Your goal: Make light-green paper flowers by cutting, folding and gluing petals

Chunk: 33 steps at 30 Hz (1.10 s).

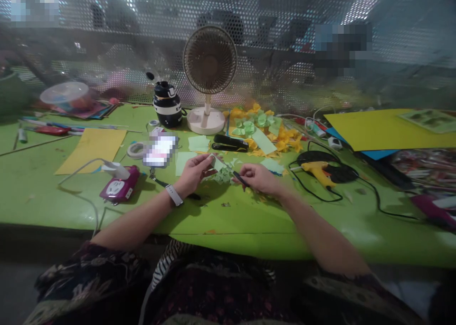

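Note:
My left hand (197, 172), with a pale band on the wrist, pinches a small piece of light green paper (216, 162). My right hand (259, 178) is closed around a pair of scissors (241, 178) with dark handles, its thin blades pointing left toward the paper. Whether the blades touch the paper, I cannot tell. Under and between the hands lie light green paper scraps (224, 174). A black stapler (230, 143) rests just beyond them. Behind it on the right is a heap of orange paper flowers (290, 137), with crumpled green paper pieces (245, 126) among them.
A desk fan (210, 61) and a dark bottle (167, 105) stand at the back. On the left are a phone (160, 150), tape roll (137, 150), purple power socket (121, 186) and yellow sheet (92, 149). A corded yellow glue gun (318, 172) lies on the right.

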Each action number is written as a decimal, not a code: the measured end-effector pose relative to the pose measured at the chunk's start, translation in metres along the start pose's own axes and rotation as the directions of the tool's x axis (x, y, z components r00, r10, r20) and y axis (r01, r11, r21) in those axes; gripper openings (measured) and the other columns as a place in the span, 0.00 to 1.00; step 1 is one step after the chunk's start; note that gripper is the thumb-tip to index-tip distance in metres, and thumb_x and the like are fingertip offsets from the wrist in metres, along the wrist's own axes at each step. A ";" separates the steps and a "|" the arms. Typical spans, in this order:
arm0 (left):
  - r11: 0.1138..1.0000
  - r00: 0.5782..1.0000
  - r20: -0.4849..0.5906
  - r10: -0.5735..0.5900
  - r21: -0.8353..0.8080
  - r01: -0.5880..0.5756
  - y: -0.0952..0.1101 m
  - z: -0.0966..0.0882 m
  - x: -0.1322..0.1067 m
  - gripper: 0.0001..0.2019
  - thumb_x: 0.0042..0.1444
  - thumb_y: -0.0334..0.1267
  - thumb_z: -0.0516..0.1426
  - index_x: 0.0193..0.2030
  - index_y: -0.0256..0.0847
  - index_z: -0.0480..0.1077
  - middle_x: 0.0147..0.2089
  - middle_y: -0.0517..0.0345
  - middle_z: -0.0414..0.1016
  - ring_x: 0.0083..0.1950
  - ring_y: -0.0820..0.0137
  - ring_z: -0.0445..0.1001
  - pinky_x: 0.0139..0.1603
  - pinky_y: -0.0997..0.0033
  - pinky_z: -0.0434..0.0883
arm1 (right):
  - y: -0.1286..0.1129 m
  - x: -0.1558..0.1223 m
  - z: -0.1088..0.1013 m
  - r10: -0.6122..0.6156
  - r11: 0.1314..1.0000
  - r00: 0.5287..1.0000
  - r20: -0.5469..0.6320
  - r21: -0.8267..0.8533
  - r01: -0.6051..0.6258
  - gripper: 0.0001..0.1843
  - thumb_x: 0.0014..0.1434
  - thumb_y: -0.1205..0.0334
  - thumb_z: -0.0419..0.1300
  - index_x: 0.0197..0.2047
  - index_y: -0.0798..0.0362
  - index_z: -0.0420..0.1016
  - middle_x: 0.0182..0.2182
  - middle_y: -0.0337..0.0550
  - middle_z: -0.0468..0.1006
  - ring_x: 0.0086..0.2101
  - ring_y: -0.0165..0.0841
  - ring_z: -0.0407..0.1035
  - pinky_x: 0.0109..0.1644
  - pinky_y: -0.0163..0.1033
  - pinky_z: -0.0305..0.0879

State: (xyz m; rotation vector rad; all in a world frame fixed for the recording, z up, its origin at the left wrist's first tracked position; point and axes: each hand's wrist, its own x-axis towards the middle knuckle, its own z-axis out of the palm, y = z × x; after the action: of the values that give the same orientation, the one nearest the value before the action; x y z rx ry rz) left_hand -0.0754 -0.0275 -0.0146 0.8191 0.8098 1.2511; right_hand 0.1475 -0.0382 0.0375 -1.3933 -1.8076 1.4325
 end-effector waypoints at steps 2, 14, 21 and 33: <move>1.000 1.000 0.001 -0.004 0.023 0.004 0.002 0.000 -0.001 0.20 0.45 0.47 0.71 0.42 0.38 0.79 0.39 0.55 0.81 0.35 0.74 0.78 0.38 0.73 0.78 | 0.000 0.000 -0.006 -0.015 1.000 0.999 -0.032 0.025 0.016 0.29 0.41 0.37 0.73 0.30 0.53 0.68 0.21 0.36 0.75 0.16 0.22 0.58 0.19 0.31 0.52; 0.719 0.878 0.423 -0.222 0.679 -0.145 0.007 0.006 -0.016 0.18 0.56 0.53 0.63 0.29 0.38 0.79 0.22 0.57 0.73 0.21 0.76 0.66 0.22 0.75 0.62 | 0.033 0.026 -0.036 -0.142 0.806 0.924 -0.356 -0.583 -0.101 0.10 0.55 0.54 0.67 0.33 0.51 0.76 0.34 0.42 0.81 0.34 0.35 0.72 0.35 0.37 0.60; 0.373 0.862 0.428 0.271 0.779 -0.504 0.002 0.000 -0.007 0.08 0.55 0.41 0.64 0.40 0.44 0.82 0.35 0.52 0.78 0.33 0.68 0.72 0.35 0.69 0.68 | 0.032 0.029 -0.038 -0.101 0.665 0.917 -0.387 -0.712 -0.227 0.16 0.57 0.47 0.65 0.36 0.51 0.81 0.36 0.46 0.81 0.34 0.37 0.71 0.31 0.37 0.54; -0.443 0.814 0.567 0.126 0.766 -0.465 0.003 0.021 0.008 0.11 0.61 0.33 0.57 0.46 0.41 0.80 0.48 0.44 0.73 0.48 0.57 0.71 0.47 0.58 0.68 | 0.033 0.030 -0.049 0.032 0.657 0.951 -0.306 -0.711 -0.251 0.16 0.55 0.49 0.67 0.41 0.51 0.82 0.36 0.44 0.83 0.35 0.36 0.73 0.31 0.36 0.57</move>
State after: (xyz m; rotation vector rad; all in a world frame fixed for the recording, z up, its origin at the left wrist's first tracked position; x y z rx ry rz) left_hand -0.0577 -0.0211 -0.0026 2.8786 1.4911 0.4919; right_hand 0.1896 0.0093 0.0184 -2.0359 -2.2346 0.4603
